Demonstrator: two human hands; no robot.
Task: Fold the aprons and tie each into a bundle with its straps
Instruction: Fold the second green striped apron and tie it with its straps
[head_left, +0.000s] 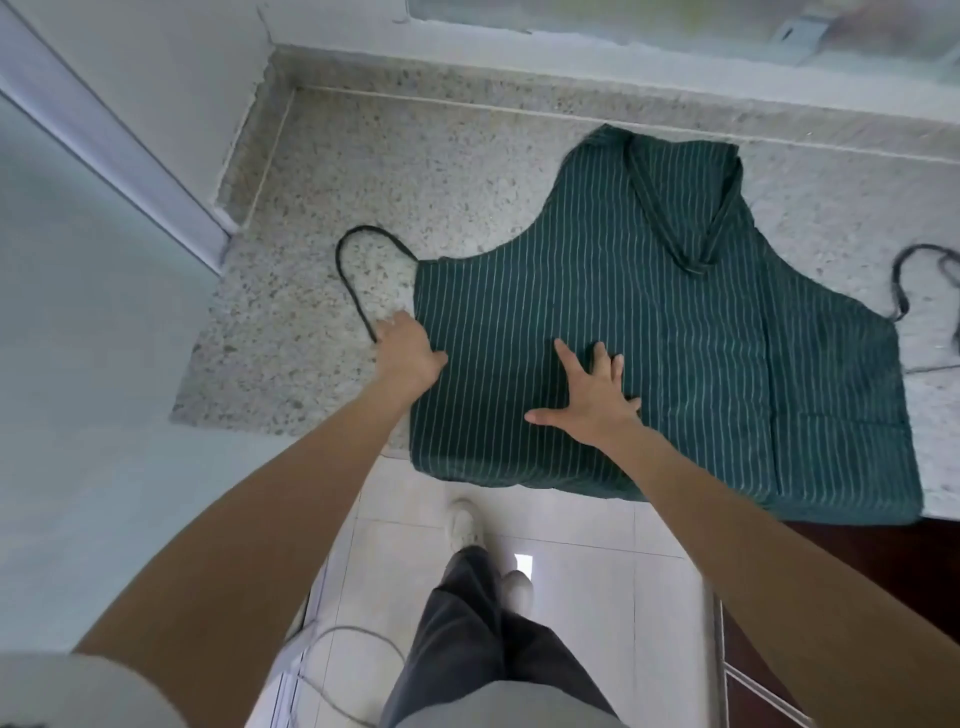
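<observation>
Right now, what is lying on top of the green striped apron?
The right hand lies flat on the apron, the left hand rests at its edge, and the neck strap lies folded onto it.

A speckled stone counter (415, 171) fills the far side, a frosted window (649, 21) beyond it. White wall (78, 364) stands left; pale floor tiles (597, 597) lie near, catching a small bright reflection.

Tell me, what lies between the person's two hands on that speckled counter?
In the head view, only the dark green striped apron: the left hand rests at its left edge, the right hand presses flat on its middle.
</observation>
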